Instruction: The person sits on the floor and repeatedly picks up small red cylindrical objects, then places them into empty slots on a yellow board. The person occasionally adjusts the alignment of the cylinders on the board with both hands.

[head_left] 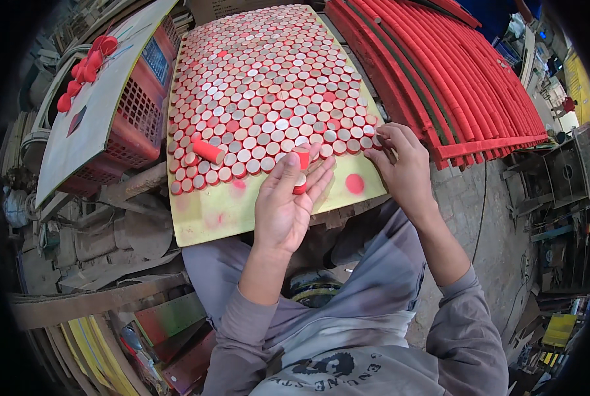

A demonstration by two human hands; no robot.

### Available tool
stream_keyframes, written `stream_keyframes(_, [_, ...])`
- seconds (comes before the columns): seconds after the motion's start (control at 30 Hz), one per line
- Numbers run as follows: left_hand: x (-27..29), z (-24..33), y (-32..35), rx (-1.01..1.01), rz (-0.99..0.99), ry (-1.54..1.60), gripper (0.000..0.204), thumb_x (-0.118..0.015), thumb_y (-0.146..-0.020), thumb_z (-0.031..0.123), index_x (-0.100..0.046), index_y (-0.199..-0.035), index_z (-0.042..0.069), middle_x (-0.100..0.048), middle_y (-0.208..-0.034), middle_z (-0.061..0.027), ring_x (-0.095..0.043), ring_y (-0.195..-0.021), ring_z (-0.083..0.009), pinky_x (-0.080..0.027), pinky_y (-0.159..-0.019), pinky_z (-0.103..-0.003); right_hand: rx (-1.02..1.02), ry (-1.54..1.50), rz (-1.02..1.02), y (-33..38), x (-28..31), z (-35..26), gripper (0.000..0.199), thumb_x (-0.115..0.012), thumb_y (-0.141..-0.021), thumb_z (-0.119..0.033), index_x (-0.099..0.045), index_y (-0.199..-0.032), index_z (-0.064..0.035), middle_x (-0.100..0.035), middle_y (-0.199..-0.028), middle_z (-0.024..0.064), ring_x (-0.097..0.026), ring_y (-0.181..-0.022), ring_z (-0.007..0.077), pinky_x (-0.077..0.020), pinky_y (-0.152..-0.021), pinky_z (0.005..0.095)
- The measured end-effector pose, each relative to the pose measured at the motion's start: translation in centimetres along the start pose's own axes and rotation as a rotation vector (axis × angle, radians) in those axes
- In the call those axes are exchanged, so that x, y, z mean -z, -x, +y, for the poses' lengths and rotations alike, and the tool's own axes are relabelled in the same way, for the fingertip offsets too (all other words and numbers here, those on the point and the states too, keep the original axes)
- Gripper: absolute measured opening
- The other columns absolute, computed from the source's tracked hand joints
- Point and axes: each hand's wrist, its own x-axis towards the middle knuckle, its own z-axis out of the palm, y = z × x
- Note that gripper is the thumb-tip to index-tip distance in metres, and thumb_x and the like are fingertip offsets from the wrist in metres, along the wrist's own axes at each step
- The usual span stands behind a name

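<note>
Ahead, workshop clutter (560, 330) surrounds a yellow board (199, 219); two red-sided cylinders (303, 159) lie loosely grasped in the left hand (283, 210); whether the right hand (406, 168) pinches another is unclear.

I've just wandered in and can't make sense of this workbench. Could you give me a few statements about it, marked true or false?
1. The left hand holds short red cylinders. True.
2. The right hand rests in the person's lap. False: it is by the right edge of the grouped pieces.
3. One cylinder lies on its side on top of the grouped pieces. True.
4. The board under the pieces is bright blue. False: it is pale yellow.
5. The long red strips are to the right of the board. True.
</note>
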Motion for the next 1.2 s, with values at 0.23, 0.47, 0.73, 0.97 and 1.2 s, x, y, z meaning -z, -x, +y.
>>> stream_keyframes(0.23, [0.2,0.3,0.1,0.005,-0.06,-0.023,0.042,-0.053,-0.108,0.027,-0.054,-0.132,-0.007,-0.045,-0.15,-0.0293,-0.044,-0.139,-0.0505,-0.039,-0.12,-0.055,0.007,-0.008,-0.003,0.0,-0.1,0.3,0.036,-0.082,-0.081,-0.007,-0.065,-0.111,0.0018,-0.066,-0.113,0.0165,-0.071,-0.091,0.03,-0.0584,-0.079,0.0383])
stream_keyframes(0.47, [-0.3,0.7,1.1,0.038,-0.13,-0.033,0.043,-0.054,-0.107,0.025,-0.052,-0.139,-0.004,-0.049,-0.148,-0.0257,-0.049,-0.137,-0.0431,-0.043,-0.116,-0.055,0.033,0.039,0.026,0.1,0.9,-0.9,0.037,-0.083,-0.08,-0.008,-0.065,-0.111,0.0016,-0.067,-0.116,0.0169,-0.07,-0.096,0.0308,-0.0581,-0.082,0.0391])
stream_keyframes(0.73, [-2.5,2.4,5.8,0.145,-0.398,-0.53,0.037,-0.08,-0.088,0.006,-0.063,-0.119,-0.006,-0.072,-0.097,-0.0138,-0.071,-0.08,-0.0161,-0.059,-0.071,-0.029,0.431,-0.348,-0.41,1.2,8.9,-9.4,0.044,-0.085,-0.076,-0.011,-0.068,-0.114,0.0028,-0.068,-0.107,0.0158,-0.068,-0.092,0.029,-0.0555,-0.077,0.0387])
stream_keyframes(0.97, [-2.1,4.7,9.2,0.034,-0.304,-0.627,0.02,-0.08,-0.086,-0.001,-0.065,-0.098,-0.005,-0.072,-0.088,-0.0101,-0.065,-0.068,-0.0076,-0.053,-0.059,-0.021,0.739,-0.412,-0.533,0.1,6.6,-11.0,0.037,-0.078,-0.077,-0.005,-0.066,-0.108,0.0109,-0.065,-0.104,0.0215,-0.064,-0.085,0.0334,-0.0535,-0.072,0.0397])
stream_keyframes(1.2, [0.9,9.2,9.8,0.047,-0.247,-0.575,0.018,-0.08,-0.087,-0.001,-0.063,-0.094,-0.005,-0.072,-0.087,-0.0117,-0.064,-0.064,-0.0093,-0.052,-0.057,-0.022,0.732,-0.49,-0.667,-1.8,2.4,-14.5,0.045,-0.077,-0.08,-0.005,-0.062,-0.12,0.0091,-0.065,-0.104,0.0179,-0.061,-0.084,0.0329,-0.0509,-0.074,0.0401])
